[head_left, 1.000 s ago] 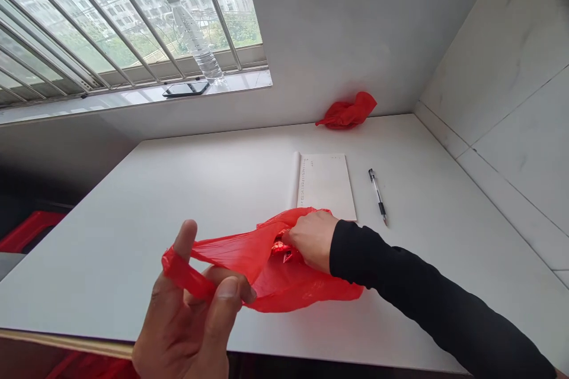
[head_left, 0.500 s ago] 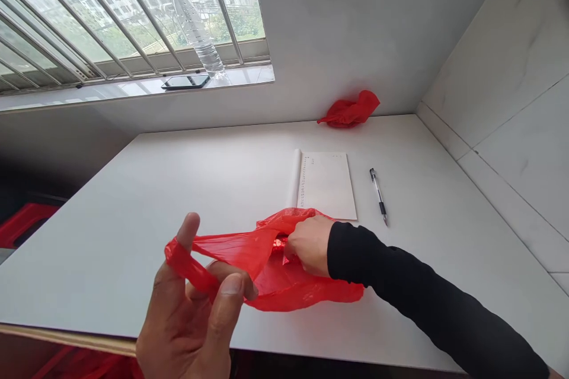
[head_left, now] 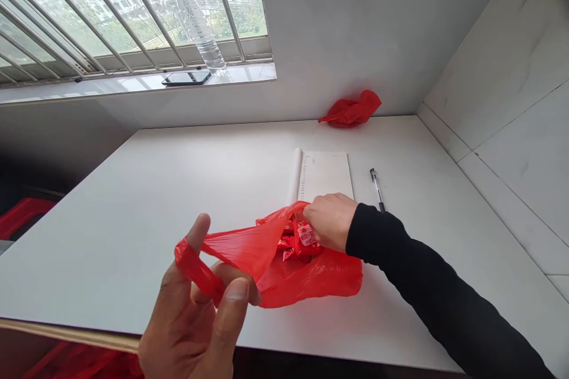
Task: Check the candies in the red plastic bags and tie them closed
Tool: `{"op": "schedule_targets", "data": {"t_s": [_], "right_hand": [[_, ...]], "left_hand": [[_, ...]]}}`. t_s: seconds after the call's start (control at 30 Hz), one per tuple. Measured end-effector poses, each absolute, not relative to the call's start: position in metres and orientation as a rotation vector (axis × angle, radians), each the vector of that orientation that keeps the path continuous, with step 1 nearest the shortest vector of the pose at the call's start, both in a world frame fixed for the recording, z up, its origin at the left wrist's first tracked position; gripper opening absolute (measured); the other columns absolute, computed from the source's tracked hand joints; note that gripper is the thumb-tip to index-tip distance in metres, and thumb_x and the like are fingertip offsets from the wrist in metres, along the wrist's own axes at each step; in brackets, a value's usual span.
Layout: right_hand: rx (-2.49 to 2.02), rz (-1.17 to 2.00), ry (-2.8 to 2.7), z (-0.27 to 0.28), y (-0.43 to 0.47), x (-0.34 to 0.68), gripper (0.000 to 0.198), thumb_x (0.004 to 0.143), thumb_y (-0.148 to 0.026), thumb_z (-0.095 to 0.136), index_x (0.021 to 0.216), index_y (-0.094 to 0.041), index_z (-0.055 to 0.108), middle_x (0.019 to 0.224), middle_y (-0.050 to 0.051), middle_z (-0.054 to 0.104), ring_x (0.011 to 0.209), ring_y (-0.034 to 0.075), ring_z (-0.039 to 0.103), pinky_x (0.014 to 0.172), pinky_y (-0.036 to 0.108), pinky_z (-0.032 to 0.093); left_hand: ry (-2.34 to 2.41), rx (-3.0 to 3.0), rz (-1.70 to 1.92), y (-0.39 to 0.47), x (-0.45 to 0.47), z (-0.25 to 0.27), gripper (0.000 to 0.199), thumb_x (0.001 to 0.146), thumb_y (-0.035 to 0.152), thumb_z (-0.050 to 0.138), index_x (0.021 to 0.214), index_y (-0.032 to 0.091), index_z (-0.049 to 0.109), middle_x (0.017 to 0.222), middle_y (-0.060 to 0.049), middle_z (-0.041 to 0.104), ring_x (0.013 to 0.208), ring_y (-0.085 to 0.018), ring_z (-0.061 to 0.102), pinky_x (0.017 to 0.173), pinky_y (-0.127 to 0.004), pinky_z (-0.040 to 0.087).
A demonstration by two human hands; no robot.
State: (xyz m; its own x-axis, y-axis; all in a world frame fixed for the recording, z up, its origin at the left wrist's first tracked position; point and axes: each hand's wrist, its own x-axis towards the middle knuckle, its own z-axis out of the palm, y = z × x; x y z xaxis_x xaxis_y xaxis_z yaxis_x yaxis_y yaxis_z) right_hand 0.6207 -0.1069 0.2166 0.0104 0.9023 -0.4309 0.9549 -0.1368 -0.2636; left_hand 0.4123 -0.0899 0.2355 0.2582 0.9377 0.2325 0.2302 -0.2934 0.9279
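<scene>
A thin red plastic bag (head_left: 311, 284) lies on the white table with its mouth facing me. One of its handles is looped round the fingers of my left hand (head_left: 195, 308) and stretched tight to the left. Inside the opening are several small shiny red packets (head_left: 306, 235), one with pale printing on it. My right hand (head_left: 331, 219), in a black sleeve, is at the far right side of the mouth, knuckles up and fingers curled down. Its fingertips are hidden, so whether they grip a packet or the bag's rim cannot be told.
Behind the bag lies an open notepad (head_left: 326, 174), partly covered by the bag and hand. A pen (head_left: 377, 186) is to its right. A crumpled red bag (head_left: 350, 111) rests against the wall. On the windowsill are a water bottle (head_left: 200, 29) and a phone (head_left: 186, 78).
My right hand has come up and to the right, out of the bag's middle, and the red packets now show. The left hand still holds the stretched handle, slightly further right.
</scene>
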Motion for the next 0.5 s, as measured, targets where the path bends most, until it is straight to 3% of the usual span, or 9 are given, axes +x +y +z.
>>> {"op": "schedule_targets", "data": {"t_s": [0.13, 0.23, 0.33, 0.4, 0.5], "right_hand": [[2.166, -0.72, 2.02, 0.219, -0.11, 0.631, 0.029, 0.089, -0.015, 0.049, 0.106, -0.023, 0.072, 0.087, 0.009, 0.071, 0.077, 0.026, 0.068, 0.059, 0.03, 0.039], [2.203, -0.708, 2.012, 0.227, -0.117, 0.641, 0.028, 0.098, -0.024, 0.043, 0.1, -0.019, 0.071, 0.083, 0.01, 0.069, 0.073, 0.024, 0.066, 0.057, 0.03, 0.038], [2.244, -0.765, 2.034, 0.234, -0.126, 0.649, 0.031, 0.102, -0.033, 0.042, 0.114, -0.02, 0.067, 0.087, 0.008, 0.069, 0.078, 0.023, 0.066, 0.062, 0.029, 0.041], [2.279, -0.792, 2.091, 0.237, -0.133, 0.653, 0.035, 0.101, -0.035, 0.045, 0.129, -0.022, 0.061, 0.093, 0.008, 0.069, 0.086, 0.024, 0.066, 0.067, 0.03, 0.045], [2.353, -0.742, 2.174, 0.235, -0.141, 0.654, 0.049, 0.097, -0.037, 0.053, 0.144, -0.023, 0.05, 0.109, 0.011, 0.066, 0.099, 0.026, 0.063, 0.078, 0.034, 0.051]], "left_hand": [[1.127, 1.751, 1.055, -0.089, 0.412, 0.235, 0.055, 0.087, 0.035, 0.071, 0.14, 0.037, 0.059, 0.064, 0.006, 0.061, 0.06, -0.013, 0.059, 0.067, -0.029, 0.052], [1.029, 1.775, 1.118, -0.085, 0.41, 0.232, 0.05, 0.086, 0.029, 0.072, 0.135, 0.034, 0.064, 0.069, 0.005, 0.063, 0.061, -0.013, 0.061, 0.064, -0.029, 0.053], [0.951, 1.729, 1.168, -0.08, 0.409, 0.231, 0.049, 0.085, 0.024, 0.072, 0.133, 0.033, 0.065, 0.077, 0.002, 0.064, 0.068, -0.015, 0.061, 0.065, -0.031, 0.055], [0.937, 1.699, 1.226, -0.076, 0.41, 0.232, 0.047, 0.085, 0.021, 0.073, 0.129, 0.036, 0.067, 0.096, 0.002, 0.065, 0.08, -0.016, 0.062, 0.079, -0.033, 0.056], [0.904, 1.634, 1.385, -0.068, 0.414, 0.24, 0.047, 0.082, 0.016, 0.075, 0.122, 0.042, 0.07, 0.133, 0.006, 0.058, 0.122, -0.021, 0.054, 0.107, -0.037, 0.047]]}}
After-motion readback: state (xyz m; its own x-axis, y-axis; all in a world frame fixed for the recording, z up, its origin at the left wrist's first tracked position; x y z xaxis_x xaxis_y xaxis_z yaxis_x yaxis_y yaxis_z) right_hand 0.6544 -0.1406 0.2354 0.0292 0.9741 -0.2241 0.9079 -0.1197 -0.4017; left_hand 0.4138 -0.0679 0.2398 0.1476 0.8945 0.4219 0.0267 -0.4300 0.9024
